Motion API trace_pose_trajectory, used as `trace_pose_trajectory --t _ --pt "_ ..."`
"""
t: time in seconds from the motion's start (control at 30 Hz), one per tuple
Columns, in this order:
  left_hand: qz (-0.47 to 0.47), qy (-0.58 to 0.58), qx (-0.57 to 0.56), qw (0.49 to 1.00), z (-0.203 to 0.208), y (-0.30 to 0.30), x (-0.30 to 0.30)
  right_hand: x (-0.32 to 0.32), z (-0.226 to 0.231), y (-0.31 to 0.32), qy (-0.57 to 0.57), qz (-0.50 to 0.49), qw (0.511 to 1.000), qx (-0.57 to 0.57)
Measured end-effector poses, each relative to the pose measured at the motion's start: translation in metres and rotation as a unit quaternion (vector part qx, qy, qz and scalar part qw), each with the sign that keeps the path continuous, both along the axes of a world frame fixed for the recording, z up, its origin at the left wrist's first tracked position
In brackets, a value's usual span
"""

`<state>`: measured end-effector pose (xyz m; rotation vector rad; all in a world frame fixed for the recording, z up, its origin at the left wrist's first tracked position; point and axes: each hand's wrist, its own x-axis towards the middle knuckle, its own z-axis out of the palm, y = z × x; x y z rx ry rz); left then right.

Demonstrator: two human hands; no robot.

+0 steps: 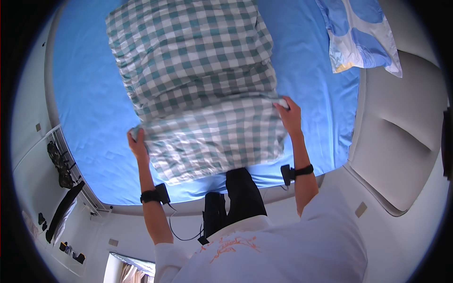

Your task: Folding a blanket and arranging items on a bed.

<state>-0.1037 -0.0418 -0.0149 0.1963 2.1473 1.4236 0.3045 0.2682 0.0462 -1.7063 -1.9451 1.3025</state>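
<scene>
A green, grey and white checkered quilt [188, 56] lies on the blue bed sheet [314, 108]. Its near part is folded over or lifted, making a raised edge across the middle. My left hand [138, 145] grips the left end of that edge, fingers curled around the cloth and thumb on top. At the right end, my right hand [291, 115] pinches the other corner of the same edge. The cloth hangs between both hands and droops toward me, with wrinkles in it. What lies under the folded part is hidden.
A blue and white patterned pillow [365, 40] lies at the upper right, by the grey padded headboard [391, 127]. On the left stands a white rack [71, 153] with dark things hung on it. A cable [181, 237] dangles near my left forearm.
</scene>
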Motion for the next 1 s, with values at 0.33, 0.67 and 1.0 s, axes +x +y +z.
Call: trace_pose_trajectory --t 0.33,0.67,1.0 --pt "-0.091 -0.038 -0.102 0.99 -0.034 0.021 -0.017 -0.018 -0.074 0.016 0.009 -0.1 0.989 0.105" --pt "-0.03 0.061 -0.118 0.991 -0.034 0.042 -0.031 -0.054 -0.043 0.043 0.019 -0.078 0.991 0.103" --pt "-0.162 -0.196 -0.165 0.953 -0.023 -0.112 0.083 0.121 -0.079 -0.096 -0.034 -0.087 0.957 -0.276"
